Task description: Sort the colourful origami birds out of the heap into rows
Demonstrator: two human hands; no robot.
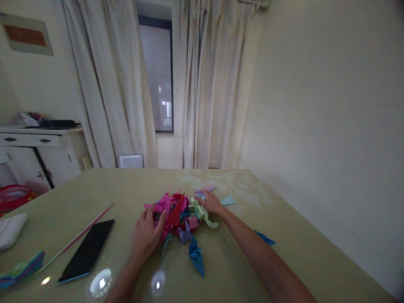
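A heap of folded paper pieces [176, 214] in pink, red, blue, lilac and pale green lies mid-table; some look like origami cranes. My left hand [148, 231] rests against the heap's left side, thumb and fingers apart around pink paper. At the far right side, my right hand [210, 203] reaches over pale green folded paper [203, 213], fingers spread and touching the edge of the pile. Just beyond its fingertips is a pink and lilac piece [206, 188]. A blue folded piece [196, 254] sits in front of the heap, between my forearms.
Right of my hands lie a light blue piece [227, 200] and a dark blue piece [264, 238]. On the left are a black phone [88, 250], a thin pink and green stick [77, 236], a stack of coloured paper [22, 271] and a white object [12, 230].
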